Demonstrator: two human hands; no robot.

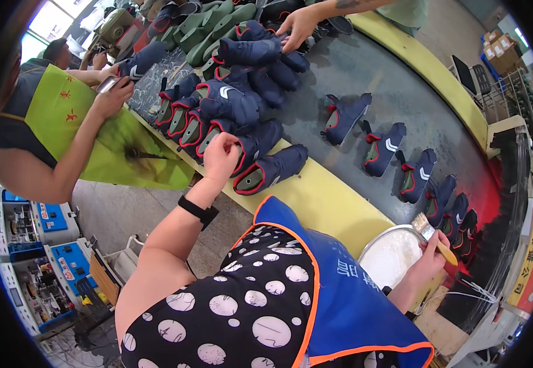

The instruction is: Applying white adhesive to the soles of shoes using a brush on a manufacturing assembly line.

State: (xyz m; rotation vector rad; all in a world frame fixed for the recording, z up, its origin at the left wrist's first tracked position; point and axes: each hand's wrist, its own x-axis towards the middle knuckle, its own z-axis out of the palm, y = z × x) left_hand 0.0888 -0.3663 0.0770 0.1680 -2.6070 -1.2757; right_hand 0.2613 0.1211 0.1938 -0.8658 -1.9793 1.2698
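Observation:
My left hand (219, 158) has its fingers pinched together at the heel end of a navy shoe (259, 142) with red collar trim, in a cluster of similar shoes at the table's near side. Just in front of it lies another navy shoe (276, 168), with a grey-green insole inside. My right hand (427, 262) is closed around a brush (443, 248) with a yellow handle and pale bristles pointing up and away. Beneath the brush stands a round bowl (374, 238) of white paste-like material.
Several more navy shoes, including one nearby (347, 118), stand in a row across the dark belt (334, 67). Green shoe-shaped pieces (208, 27) are heaped at the far end. A co-worker's hand (300, 27) touches the pile; another person in a lime apron (85, 132) works on the left.

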